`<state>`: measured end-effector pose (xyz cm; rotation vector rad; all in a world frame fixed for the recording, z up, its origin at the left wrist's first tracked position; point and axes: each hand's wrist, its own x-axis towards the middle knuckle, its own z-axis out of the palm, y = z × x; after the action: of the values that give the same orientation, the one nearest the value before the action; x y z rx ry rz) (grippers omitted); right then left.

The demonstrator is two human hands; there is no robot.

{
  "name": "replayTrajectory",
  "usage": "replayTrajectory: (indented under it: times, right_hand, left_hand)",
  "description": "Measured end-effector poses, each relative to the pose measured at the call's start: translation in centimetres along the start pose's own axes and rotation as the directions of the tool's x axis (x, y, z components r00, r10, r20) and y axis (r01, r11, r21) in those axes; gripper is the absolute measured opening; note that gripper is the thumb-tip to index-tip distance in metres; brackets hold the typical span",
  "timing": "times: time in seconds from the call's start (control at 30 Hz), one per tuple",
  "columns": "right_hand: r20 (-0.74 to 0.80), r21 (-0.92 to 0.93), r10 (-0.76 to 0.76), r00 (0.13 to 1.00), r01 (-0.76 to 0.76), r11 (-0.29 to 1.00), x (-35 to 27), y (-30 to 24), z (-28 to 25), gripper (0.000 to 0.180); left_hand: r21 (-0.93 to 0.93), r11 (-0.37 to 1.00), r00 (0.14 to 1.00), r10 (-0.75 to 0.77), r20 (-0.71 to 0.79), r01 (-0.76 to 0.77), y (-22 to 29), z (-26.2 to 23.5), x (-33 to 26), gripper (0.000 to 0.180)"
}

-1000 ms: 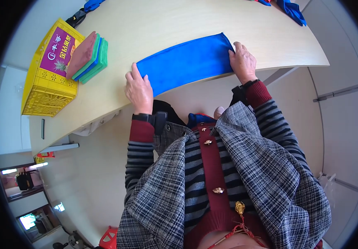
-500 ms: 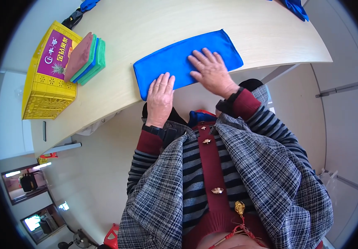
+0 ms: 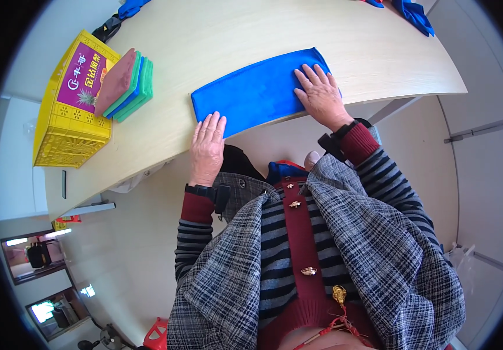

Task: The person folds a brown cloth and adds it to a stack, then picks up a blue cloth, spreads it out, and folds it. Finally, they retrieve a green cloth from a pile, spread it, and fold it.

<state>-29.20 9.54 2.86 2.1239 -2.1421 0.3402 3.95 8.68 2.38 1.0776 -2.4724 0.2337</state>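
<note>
A folded blue cloth (image 3: 251, 90) lies flat near the front edge of the pale wooden table (image 3: 216, 35). My left hand (image 3: 207, 146) rests palm down at the cloth's near left corner, fingers together and stretched out. My right hand (image 3: 320, 93) lies flat on the cloth's right end with its fingers spread. Neither hand grips anything.
A yellow plastic crate (image 3: 67, 105) stands at the table's left end. Beside it leans a stack of folded cloths (image 3: 127, 84), brown, green and blue. More blue cloth (image 3: 412, 13) lies at the far right, and a black clip (image 3: 106, 26) at the far left.
Both hands moved from the cloth's side edges onto its top, then slid apart: the left back to the near left corner, the right toward the right end.
</note>
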Motion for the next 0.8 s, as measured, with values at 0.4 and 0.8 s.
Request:
replayTrajectory:
  times: [0.4, 0.8]
  right_hand:
    - [-0.012, 0.033, -0.025, 1.0, 0.025, 0.999, 0.8, -1.3, -0.4, 0.057]
    - [-0.119, 0.159, -0.192, 0.974, 0.21, 0.965, 4.5, -8.9, 0.1, 0.051]
  left_hand:
    - [0.053, 0.994, 0.994, -0.102, 0.035, 0.1, -2.8, -1.6, -0.4, 0.038]
    - [-0.169, 0.972, 0.986, -0.166, -0.004, 0.162, -1.4, 2.5, 8.4, 0.043]
